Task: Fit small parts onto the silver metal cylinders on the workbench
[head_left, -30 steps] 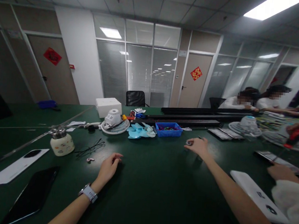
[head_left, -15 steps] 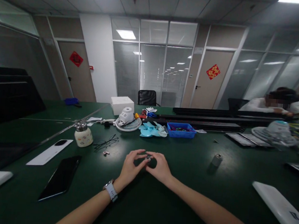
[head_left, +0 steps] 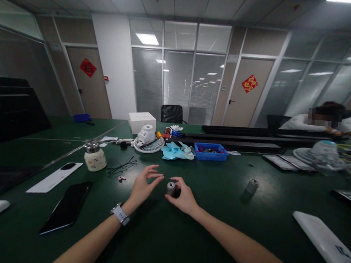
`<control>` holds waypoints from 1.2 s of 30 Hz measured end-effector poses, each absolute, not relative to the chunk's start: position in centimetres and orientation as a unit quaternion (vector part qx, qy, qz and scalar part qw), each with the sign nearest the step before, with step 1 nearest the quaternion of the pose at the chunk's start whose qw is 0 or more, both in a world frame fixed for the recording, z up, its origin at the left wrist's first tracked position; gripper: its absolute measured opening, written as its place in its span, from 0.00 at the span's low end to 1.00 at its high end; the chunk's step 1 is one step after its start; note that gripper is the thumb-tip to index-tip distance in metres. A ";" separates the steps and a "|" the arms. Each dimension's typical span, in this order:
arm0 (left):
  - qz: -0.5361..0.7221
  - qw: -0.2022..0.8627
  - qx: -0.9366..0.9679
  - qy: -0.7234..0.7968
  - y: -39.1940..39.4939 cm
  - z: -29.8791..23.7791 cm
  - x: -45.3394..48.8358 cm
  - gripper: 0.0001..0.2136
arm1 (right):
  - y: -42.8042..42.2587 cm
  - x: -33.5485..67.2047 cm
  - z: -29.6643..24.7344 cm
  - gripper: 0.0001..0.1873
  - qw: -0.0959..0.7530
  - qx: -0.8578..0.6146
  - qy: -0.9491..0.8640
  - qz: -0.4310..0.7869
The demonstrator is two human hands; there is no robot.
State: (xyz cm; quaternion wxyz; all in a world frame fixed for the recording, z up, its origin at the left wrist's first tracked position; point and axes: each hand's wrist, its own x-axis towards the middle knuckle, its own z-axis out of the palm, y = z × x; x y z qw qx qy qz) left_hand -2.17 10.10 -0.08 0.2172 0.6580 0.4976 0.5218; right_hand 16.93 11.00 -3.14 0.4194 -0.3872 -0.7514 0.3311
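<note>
A small metal cylinder (head_left: 170,188), grey and motor-like, stands upright in front of me with dark openings in its top. My right hand (head_left: 185,197) curls around it from the right, thumb low and fingers above. Just left of the cylinder, my left hand (head_left: 142,187) is apart from it, fingers spread and holding nothing. A watch (head_left: 120,214) is on the left wrist. Farther right stands a second grey metal cylinder (head_left: 252,186), similar in size.
Beyond my hands lie light-blue fan blades (head_left: 176,151), a blue tray (head_left: 210,151) of small parts and a white fan unit (head_left: 147,139). Glasses (head_left: 122,166), an earbud (head_left: 122,178), a jar (head_left: 95,157) and a black phone (head_left: 66,208) lie left. People sit at far right.
My hands were together at the top of the cylinder, which they hid. Now the left hand has drawn back to the left, uncovering the cylinder; the right remains around it.
</note>
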 end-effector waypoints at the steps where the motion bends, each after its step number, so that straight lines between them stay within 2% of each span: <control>1: 0.495 0.225 0.669 0.507 10.2 -0.4 -2.9 0.25 | 11.0 16.9 -3.1 0.30 0.423 -0.386 -0.749 0.334; 5: 0.379 0.273 0.713 0.522 10.6 -1.8 -4.6 0.27 | 10.9 17.1 -3.0 0.23 0.428 -0.396 -0.733 0.349; 12: 0.388 0.286 0.705 0.521 11.0 -2.4 -4.6 0.36 | 11.1 17.2 -3.0 0.25 0.436 -0.428 -0.695 0.378; 16: 0.417 0.275 0.671 0.549 11.2 -2.6 -5.0 0.33 | 12.5 18.1 -2.5 0.20 0.463 -0.361 -0.585 0.560; 19: 0.421 0.253 0.664 0.563 11.3 -2.7 -5.2 0.31 | 13.4 19.6 -1.6 0.15 0.453 -0.301 -0.456 0.705; 22: 0.414 0.237 0.673 0.565 11.3 -2.9 -5.3 0.31 | 13.6 20.8 -0.8 0.16 0.436 -0.288 -0.387 0.760; 32: 0.403 0.228 0.683 0.565 11.2 -2.9 -5.3 0.29 | 14.0 20.9 -1.1 0.19 0.433 -0.300 -0.370 0.765; 36: 0.387 0.226 0.689 0.570 11.2 -2.9 -5.2 0.29 | 15.4 22.0 -0.9 0.20 0.456 -0.374 -0.454 0.668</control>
